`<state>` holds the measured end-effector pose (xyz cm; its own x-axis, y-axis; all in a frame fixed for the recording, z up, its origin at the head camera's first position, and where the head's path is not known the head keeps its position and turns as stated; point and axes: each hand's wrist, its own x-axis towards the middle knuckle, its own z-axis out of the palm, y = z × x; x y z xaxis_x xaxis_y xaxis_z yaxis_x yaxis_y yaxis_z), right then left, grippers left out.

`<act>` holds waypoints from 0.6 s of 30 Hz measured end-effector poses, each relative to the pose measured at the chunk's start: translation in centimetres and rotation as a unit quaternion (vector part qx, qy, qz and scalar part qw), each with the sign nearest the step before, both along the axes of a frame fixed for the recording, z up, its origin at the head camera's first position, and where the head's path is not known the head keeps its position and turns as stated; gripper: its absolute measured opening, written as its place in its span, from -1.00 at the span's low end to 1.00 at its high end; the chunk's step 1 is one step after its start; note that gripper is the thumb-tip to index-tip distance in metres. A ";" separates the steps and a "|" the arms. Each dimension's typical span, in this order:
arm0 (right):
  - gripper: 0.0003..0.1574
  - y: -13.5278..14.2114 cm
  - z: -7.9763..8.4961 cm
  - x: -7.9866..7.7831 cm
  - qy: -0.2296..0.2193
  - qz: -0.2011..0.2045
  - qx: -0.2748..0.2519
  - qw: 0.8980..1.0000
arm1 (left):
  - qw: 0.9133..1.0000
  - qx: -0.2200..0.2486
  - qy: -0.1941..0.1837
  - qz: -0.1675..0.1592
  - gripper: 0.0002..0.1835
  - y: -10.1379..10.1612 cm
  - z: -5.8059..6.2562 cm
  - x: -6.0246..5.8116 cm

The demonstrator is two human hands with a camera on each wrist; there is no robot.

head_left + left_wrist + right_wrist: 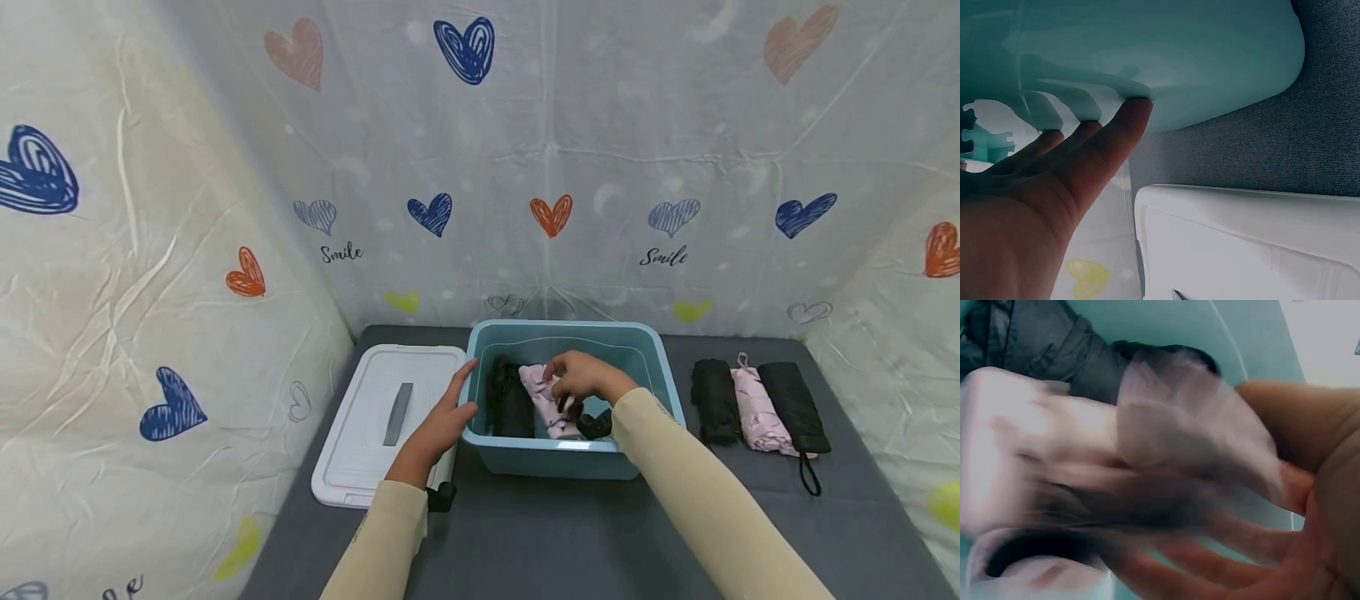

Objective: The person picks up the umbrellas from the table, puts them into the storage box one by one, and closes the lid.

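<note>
A blue-green plastic bin stands on the grey surface. Inside it lie a black folded umbrella at the left and a pink folded umbrella beside it. My right hand reaches into the bin and holds the pink umbrella, its fingers and thumb about the fabric; this is blurred in the right wrist view. More dark material shows under the right wrist. My left hand touches the bin's left side, and the left wrist view shows its straight fingertips pressed against the outer wall.
A white lid with a grey handle lies left of the bin. To the right, a black folded umbrella, a pink one and another black one lie side by side. A heart-printed curtain encloses the back and sides.
</note>
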<state>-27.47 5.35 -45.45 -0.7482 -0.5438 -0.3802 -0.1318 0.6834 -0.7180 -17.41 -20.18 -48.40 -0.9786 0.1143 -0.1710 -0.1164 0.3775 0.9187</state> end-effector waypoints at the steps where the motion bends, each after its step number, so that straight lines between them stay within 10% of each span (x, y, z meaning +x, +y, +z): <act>1: -0.53 0.0 0.0 0.0 -0.013 -0.008 -0.012 1.000 | 1.000 0.000 -0.001 0.001 -0.20 0.0 0.0 0.0; 10: -0.58 0.4 0.7 0.4 -0.048 -0.024 -0.061 0.997 | 1.000 -0.009 -0.012 0.002 -0.20 -0.1 0.0 -0.3; 18: -0.57 1.7 1.6 1.1 -0.032 -0.008 -0.082 0.996 | 1.000 -0.011 -0.024 -0.014 -0.20 0.6 2.8 1.0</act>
